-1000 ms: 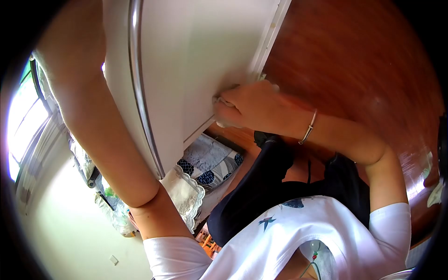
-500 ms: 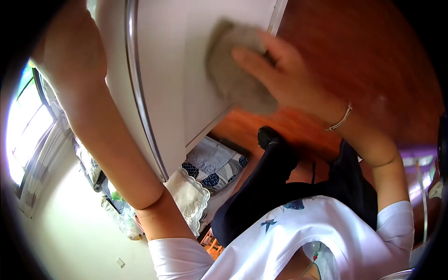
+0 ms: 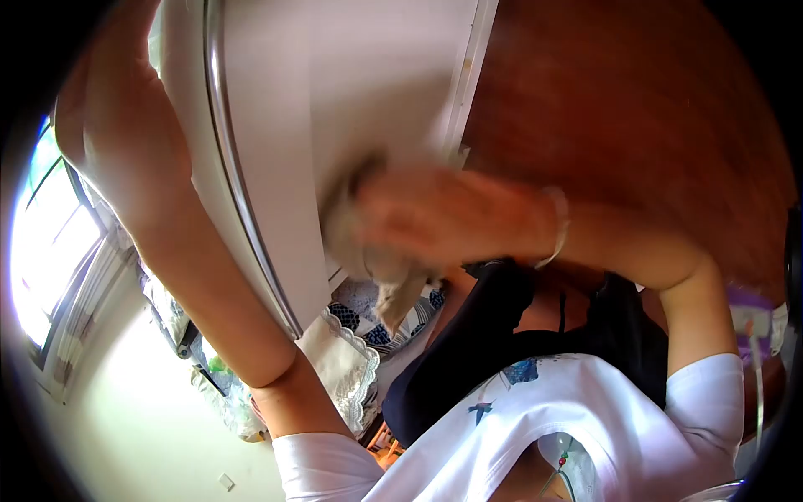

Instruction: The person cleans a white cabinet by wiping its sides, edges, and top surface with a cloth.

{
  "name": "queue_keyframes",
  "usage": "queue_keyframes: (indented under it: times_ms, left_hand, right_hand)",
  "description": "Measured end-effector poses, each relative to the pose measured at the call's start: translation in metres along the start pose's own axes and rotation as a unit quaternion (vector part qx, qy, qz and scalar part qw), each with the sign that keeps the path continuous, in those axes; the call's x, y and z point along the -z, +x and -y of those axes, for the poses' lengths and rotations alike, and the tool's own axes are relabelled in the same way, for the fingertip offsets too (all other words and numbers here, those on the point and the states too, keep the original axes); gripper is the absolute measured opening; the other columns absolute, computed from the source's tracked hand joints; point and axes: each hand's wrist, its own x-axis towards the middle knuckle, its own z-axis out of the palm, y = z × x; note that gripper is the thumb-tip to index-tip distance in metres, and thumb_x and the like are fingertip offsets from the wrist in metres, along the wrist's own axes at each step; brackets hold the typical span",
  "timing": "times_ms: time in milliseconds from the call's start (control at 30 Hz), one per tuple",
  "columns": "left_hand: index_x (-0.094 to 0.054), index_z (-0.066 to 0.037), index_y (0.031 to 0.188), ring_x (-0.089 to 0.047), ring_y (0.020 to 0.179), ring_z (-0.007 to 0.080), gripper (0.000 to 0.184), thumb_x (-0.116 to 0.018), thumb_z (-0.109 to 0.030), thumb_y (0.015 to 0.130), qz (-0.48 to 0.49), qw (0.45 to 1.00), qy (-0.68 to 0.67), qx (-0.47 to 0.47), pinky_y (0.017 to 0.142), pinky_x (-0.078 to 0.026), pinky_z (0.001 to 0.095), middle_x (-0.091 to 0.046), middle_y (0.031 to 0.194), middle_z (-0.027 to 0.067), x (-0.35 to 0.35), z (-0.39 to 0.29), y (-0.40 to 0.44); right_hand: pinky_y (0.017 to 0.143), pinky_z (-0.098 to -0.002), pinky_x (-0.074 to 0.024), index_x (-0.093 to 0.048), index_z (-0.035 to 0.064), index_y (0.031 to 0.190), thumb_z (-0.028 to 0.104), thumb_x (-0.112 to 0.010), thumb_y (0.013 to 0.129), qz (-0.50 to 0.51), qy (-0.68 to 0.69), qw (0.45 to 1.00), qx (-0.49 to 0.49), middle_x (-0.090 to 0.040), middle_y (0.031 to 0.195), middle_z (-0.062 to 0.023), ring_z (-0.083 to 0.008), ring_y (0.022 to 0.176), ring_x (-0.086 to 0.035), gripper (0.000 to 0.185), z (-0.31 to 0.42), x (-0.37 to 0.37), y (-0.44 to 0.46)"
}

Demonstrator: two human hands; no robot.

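A greyish cloth (image 3: 397,293) is in my right hand (image 3: 443,213), which is blurred by motion. Its fingers bend over the cloth against the lower part of a white door-like panel (image 3: 276,109), and a loose end hangs below the hand. Along the panel's left side runs a curved, shiny metal strip (image 3: 230,159). My left arm stretches up past this strip. Toward the top left edge is my left hand (image 3: 117,50), its fingers out of sight.
Below the panel lie a patterned blue-and-white fabric (image 3: 355,309) and a cream, lace-edged cloth (image 3: 335,356). Plastic bags (image 3: 226,402) stand by the wall at left, under a bright window (image 3: 54,243). Reddish-brown floor (image 3: 619,100) spreads at right.
My right hand has swept the cloth down and to the left across the panel. The view has shifted slightly; my left arm stays raised in much the same place.
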Motion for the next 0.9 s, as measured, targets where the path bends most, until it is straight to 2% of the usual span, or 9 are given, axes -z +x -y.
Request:
queue_keyframes:
  times_ms: [67, 100, 167, 300, 333, 567, 633, 800, 900]
  left_hand:
    - [-0.065, -0.001, 0.102, -0.062, 0.095, 0.0156, 0.020, -0.055, -0.014, 0.091, -0.007, 1.000, 0.009, 0.010, 0.094, -0.047, 0.0307, -0.065, 0.101, 0.0085, 0.002, 0.000, -0.002]
    - [-0.065, -0.001, 0.102, -0.062, 0.095, 0.0155, 0.020, -0.055, -0.014, 0.091, -0.013, 1.000, 0.012, 0.018, 0.094, -0.047, 0.0307, -0.065, 0.101, 0.0086, 0.000, -0.003, -0.004]
    - [-0.065, -0.001, 0.102, -0.062, 0.095, 0.0155, 0.020, -0.055, -0.014, 0.091, -0.031, 0.999, 0.024, 0.037, 0.093, -0.047, 0.0307, -0.065, 0.102, 0.0086, 0.003, 0.001, -0.001]
    - [-0.061, 0.000, 0.107, -0.057, 0.099, 0.0223, 0.033, -0.048, -0.028, 0.094, 0.065, 0.985, 0.156, 0.030, 0.092, -0.046, 0.0366, -0.058, 0.107, 0.0121, 0.008, -0.014, 0.004]
    - [-0.059, 0.000, 0.108, -0.056, 0.101, 0.0246, 0.037, -0.045, -0.032, 0.096, 0.100, 0.975, 0.198, 0.020, 0.092, -0.045, 0.0386, -0.056, 0.108, 0.0132, 0.008, -0.015, 0.005]
    - [-0.060, 0.001, 0.103, -0.058, 0.093, 0.0236, 0.029, -0.041, -0.020, 0.096, 0.012, 0.986, 0.149, 0.068, 0.083, -0.049, 0.0338, -0.059, 0.103, 0.0117, 0.008, -0.004, 0.010]
    - [-0.061, 0.001, 0.103, -0.058, 0.093, 0.0232, 0.029, -0.040, -0.019, 0.096, 0.044, 0.960, 0.254, 0.108, 0.081, -0.050, 0.0329, -0.059, 0.104, 0.0114, 0.008, -0.005, 0.011]
    - [-0.061, 0.000, 0.102, -0.059, 0.092, 0.0217, 0.027, -0.042, -0.018, 0.095, 0.005, 0.992, 0.114, 0.052, 0.082, -0.049, 0.0317, -0.060, 0.102, 0.0106, 0.009, 0.007, 0.000]
    - [-0.062, 0.000, 0.102, -0.059, 0.091, 0.0208, 0.027, -0.043, -0.018, 0.095, 0.004, 0.994, 0.094, 0.047, 0.082, -0.049, 0.0310, -0.060, 0.101, 0.0102, 0.009, 0.009, -0.001]
  right_hand:
    - [0.062, -0.0343, -0.0493, -0.060, 0.0062, 0.088, 0.027, -0.063, 0.087, -0.175, 0.142, 0.963, -0.146, -0.057, 0.070, -0.0096, -0.0281, 0.065, -0.057, 0.021, 0.000, 0.038, 0.024]
    - [0.071, -0.0368, -0.0499, -0.059, 0.0057, 0.095, 0.023, -0.063, 0.086, -0.205, 0.021, 0.948, -0.242, -0.058, 0.078, -0.0131, -0.0306, 0.078, -0.058, 0.020, -0.006, 0.075, 0.041]
    - [0.072, -0.0345, -0.0445, -0.045, -0.0005, 0.110, 0.013, -0.049, 0.094, -0.251, 0.279, 0.922, -0.092, -0.055, 0.095, -0.0128, -0.0218, 0.085, -0.054, 0.021, -0.022, 0.120, 0.067]
    - [0.091, -0.0447, -0.0366, -0.046, -0.0044, 0.109, 0.012, -0.045, 0.093, -0.304, -0.249, 0.919, 0.016, -0.050, 0.099, -0.0205, -0.0276, 0.093, -0.050, 0.022, -0.044, 0.083, 0.051]
    - [0.083, -0.0417, -0.0470, -0.056, 0.0036, 0.100, 0.027, -0.059, 0.087, -0.312, -0.326, 0.892, 0.000, -0.055, 0.099, -0.0195, -0.0356, 0.096, -0.054, 0.027, -0.065, 0.060, 0.037]
    - [0.085, -0.0438, -0.0442, -0.048, -0.0010, 0.106, 0.018, -0.057, 0.086, 0.078, -0.144, 0.935, -0.315, -0.040, 0.108, -0.0229, -0.0381, 0.099, -0.048, 0.029, -0.106, -0.031, -0.089]
    - [0.087, -0.0434, -0.0400, -0.049, -0.0003, 0.101, 0.012, -0.053, 0.086, 0.026, -0.014, 0.954, -0.300, -0.040, 0.107, -0.0207, -0.0374, 0.099, -0.046, 0.020, -0.116, -0.021, -0.079]
    - [0.088, -0.0405, -0.0415, -0.051, -0.0007, 0.110, 0.013, -0.054, 0.086, -0.285, -0.260, 0.918, -0.095, -0.049, 0.108, -0.0200, -0.0362, 0.100, -0.049, 0.027, -0.150, 0.076, -0.018]
    - [0.089, -0.0461, -0.0380, -0.046, -0.0045, 0.105, 0.010, -0.047, 0.090, -0.373, -0.250, 0.878, -0.164, -0.048, 0.103, -0.0243, -0.0357, 0.096, -0.047, 0.021, -0.145, 0.119, 0.031]
